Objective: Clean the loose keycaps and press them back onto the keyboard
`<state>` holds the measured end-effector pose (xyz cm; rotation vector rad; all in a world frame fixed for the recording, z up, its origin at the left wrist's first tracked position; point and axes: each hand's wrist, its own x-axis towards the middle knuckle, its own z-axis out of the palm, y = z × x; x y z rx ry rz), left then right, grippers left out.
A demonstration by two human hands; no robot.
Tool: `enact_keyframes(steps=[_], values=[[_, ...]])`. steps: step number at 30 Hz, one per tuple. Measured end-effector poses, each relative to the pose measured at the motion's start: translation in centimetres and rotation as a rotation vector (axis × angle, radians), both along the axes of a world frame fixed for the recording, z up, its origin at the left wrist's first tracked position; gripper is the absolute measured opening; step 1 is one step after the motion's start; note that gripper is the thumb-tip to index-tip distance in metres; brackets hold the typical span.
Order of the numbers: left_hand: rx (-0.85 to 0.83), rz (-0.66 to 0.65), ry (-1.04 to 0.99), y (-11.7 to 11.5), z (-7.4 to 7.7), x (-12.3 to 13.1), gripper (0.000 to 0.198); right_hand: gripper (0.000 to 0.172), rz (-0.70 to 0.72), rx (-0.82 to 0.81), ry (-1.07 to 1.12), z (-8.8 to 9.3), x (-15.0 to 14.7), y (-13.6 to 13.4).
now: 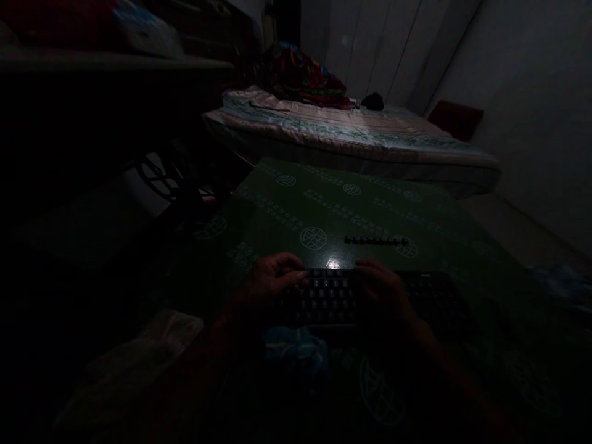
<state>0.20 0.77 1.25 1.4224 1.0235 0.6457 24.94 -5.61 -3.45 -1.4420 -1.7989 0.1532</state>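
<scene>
A black keyboard (328,299) lies on a green table, its lettered keys faintly visible in the dim light. At its left end, my left hand (272,277) has the thumb over the upper keys and the fingers bent at the back edge, gripping it. My right hand (382,287) rests over the keyboard right of the middle, fingertips drawn together near the back edge. Shadow hides whatever those fingertips may hold. Beyond the keyboard, a row of small dark pieces resembling keycaps (375,240) lies on the table. A crumpled blue cloth (296,348) sits in front.
The green table (259,197) has white globe prints and lettering. A bed (370,139) with a bundled patterned blanket (305,77) stands behind it. To the left are a dark shelf (198,63) and a spoked wheel (155,176). Pale crumpled material (171,330) lies near my left forearm.
</scene>
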Motion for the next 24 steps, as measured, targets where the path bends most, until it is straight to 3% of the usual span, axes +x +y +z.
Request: enact_keyframes(steps=[4, 10, 15, 24], values=[[0.005, -0.011, 0.008, 0.2, -0.3, -0.1, 0.029, 0.019, -0.03, -0.025, -0.122, 0.5, 1.0, 1.7], [-0.004, -0.006, -0.019, 0.1, -0.3, -0.1, 0.029, 0.022, -0.159, -0.298, -0.421, 2.2, 2.1, 6.4], [-0.035, 0.015, -0.028, -0.2, 0.2, 0.1, 0.029, 0.021, -0.134, -0.395, -0.634, 3.4, 1.8, 9.2], [-0.059, 0.033, -0.027, -0.4, 0.5, 0.2, 0.027, 0.018, -0.109, -0.398, -0.612, 2.8, 1.4, 10.9]])
